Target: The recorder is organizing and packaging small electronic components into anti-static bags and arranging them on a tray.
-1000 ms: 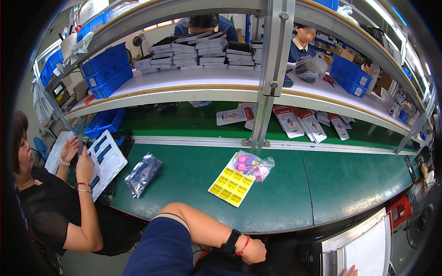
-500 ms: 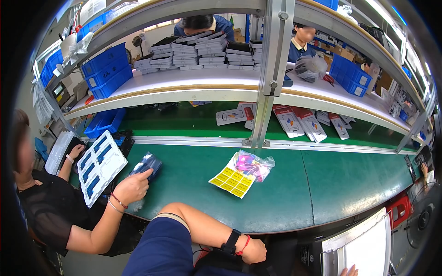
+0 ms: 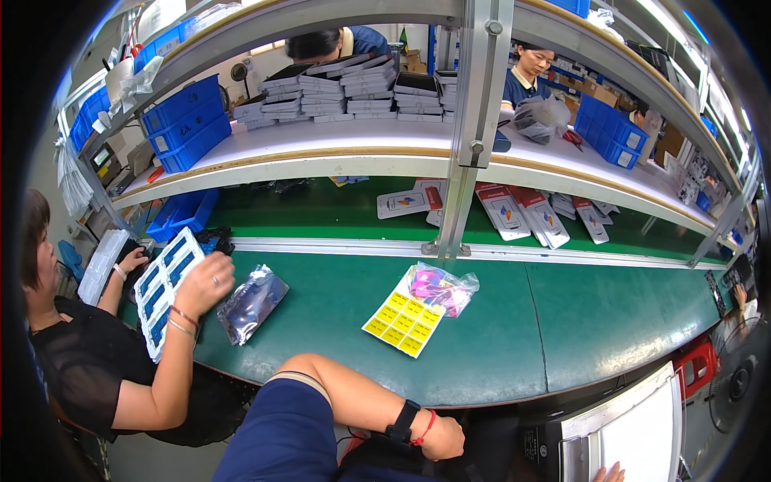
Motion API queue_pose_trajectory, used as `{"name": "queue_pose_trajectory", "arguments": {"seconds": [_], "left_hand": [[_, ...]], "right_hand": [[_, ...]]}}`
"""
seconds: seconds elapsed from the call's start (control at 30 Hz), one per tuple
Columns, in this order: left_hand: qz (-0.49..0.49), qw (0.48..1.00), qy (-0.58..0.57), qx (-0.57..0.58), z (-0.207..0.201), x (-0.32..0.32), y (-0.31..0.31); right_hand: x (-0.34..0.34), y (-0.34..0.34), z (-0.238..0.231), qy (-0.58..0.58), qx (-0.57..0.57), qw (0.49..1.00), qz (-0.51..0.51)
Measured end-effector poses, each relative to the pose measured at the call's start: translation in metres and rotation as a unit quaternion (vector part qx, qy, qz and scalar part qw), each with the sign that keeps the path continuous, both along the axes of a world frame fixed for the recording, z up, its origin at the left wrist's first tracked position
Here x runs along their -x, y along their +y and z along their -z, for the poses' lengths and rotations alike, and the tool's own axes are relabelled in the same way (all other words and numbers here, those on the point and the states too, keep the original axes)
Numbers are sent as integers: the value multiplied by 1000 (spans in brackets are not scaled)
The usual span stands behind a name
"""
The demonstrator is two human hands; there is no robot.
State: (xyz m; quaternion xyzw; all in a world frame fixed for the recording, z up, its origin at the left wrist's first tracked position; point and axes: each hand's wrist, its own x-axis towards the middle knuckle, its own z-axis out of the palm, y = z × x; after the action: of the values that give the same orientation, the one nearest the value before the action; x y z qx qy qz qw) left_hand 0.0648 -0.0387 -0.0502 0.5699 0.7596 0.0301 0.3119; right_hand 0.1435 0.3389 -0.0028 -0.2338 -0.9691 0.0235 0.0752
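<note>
My left hand point(image 3: 443, 439) is closed in a fist below the table's front edge, with a black watch and red cord at the wrist; whatever its fingers may hold is hidden. At the bottom right, the fingers of my right hand point(image 3: 610, 472) lie stretched out on a white flat panel point(image 3: 642, 430); the rest of that hand is cut off. On the green table point(image 3: 474, 361) lies a sheet of yellow labels point(image 3: 404, 323), partly under a clear bag with pink contents point(image 3: 446, 291). A shiny silver-grey bag point(image 3: 252, 305) lies to its left. Neither hand touches these.
On the left, a co-worker's hand point(image 3: 205, 285) is over a white tray point(image 3: 167, 281) with dark blue parts. A metal post point(image 3: 474, 120) and shelf cross the far side, bearing stacked grey boxes point(image 3: 369, 92) and blue bins point(image 3: 185, 124). Two people sit beyond. A fan point(image 3: 735, 386) stands right.
The co-worker's hand has let go of the silver-grey bag and moved back left to the tray. The bag now lies flat. The label sheet has turned slightly. My hands have stayed put.
</note>
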Motion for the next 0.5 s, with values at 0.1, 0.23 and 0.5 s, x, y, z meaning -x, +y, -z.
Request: {"name": "queue_pose_trajectory", "arguments": {"seconds": [0.1,0.23,0.5], "left_hand": [[3,1000,10,8,-1,1,2],[-2,1000,2,17,-3,2,2],[-182,947,-24,-266,-100,2,-54]], "right_hand": [[1,3,2,-1,0,1000,0],[1,4,2,9,-16,1000,-9],[16,-41,-22,155,-64,974,-153]]}}
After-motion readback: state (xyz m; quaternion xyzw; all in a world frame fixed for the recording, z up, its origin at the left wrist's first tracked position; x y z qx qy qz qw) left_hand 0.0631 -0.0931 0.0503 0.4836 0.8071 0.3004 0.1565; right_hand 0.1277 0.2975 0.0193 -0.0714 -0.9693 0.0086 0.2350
